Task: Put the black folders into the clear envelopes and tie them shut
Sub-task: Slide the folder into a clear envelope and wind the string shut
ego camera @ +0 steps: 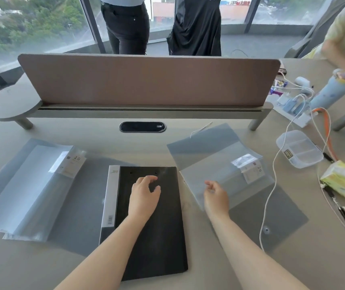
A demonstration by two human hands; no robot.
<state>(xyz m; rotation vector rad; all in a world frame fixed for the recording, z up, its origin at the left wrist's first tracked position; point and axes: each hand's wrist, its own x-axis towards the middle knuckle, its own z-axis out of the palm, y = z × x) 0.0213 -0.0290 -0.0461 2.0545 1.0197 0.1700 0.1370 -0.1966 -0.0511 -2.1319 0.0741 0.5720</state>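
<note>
The black folder [148, 222] lies flat at centre table, between two clear envelopes — one [31, 185] left, one [226, 164] right. The left hand [144, 197] hovers over its top, fingers loosely curled, holding nothing, likely to steady it. The right hand [216, 195] hangs relaxed over the right envelope's edge — seemingly about to lift it.
</note>
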